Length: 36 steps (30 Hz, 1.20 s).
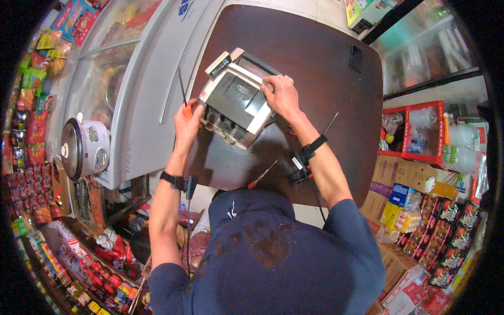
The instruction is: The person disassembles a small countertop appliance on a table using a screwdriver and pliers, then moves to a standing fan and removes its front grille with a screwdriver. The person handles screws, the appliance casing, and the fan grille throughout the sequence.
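Note:
A banknote counter [234, 98], grey-white with a dark top panel and a small lit display, sits tilted on the dark brown table [331, 58]. My left hand [186, 126] is closed around the orange handle of a screwdriver [183, 89], its shaft pointing away from me. The fingers of that hand lie against the machine's left front corner. My right hand [284, 98] grips the machine's upper right edge, fingers on top. Closer to me, another screwdriver [262, 175] with a reddish handle lies near the table's front edge.
Beside my right wrist a thin metal shaft [331, 124] shows. A black phone [356, 58] lies at the far right of the table. At left stands a rice cooker [86, 147] on a grey freezer [142, 105]. Red crates [412, 131] and cartons line the right side.

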Each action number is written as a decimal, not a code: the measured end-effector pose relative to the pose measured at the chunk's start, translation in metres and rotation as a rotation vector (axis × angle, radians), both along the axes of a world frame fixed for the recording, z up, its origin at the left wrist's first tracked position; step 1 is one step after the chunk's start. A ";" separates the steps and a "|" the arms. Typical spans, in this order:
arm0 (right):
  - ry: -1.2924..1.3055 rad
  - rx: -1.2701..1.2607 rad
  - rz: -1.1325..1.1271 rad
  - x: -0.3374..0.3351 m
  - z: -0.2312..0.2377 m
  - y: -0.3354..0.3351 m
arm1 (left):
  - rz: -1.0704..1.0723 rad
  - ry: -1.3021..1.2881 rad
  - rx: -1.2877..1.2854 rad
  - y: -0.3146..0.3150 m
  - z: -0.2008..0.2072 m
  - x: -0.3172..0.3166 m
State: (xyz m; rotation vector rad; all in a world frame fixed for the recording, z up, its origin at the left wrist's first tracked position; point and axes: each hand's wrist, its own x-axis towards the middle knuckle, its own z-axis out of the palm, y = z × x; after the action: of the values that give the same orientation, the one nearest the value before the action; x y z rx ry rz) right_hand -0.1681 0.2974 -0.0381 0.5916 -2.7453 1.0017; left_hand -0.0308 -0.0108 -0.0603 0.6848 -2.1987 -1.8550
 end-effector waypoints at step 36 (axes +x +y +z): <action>0.114 0.011 -0.063 -0.001 -0.026 -0.005 | -0.208 -0.078 -0.589 0.006 0.037 -0.122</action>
State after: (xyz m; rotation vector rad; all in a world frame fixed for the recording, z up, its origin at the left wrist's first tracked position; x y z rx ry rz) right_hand -0.1687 0.2920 -0.0644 0.5427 -2.6539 0.9098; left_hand -0.1530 -0.0053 -0.0235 0.4258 -2.7571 -1.1497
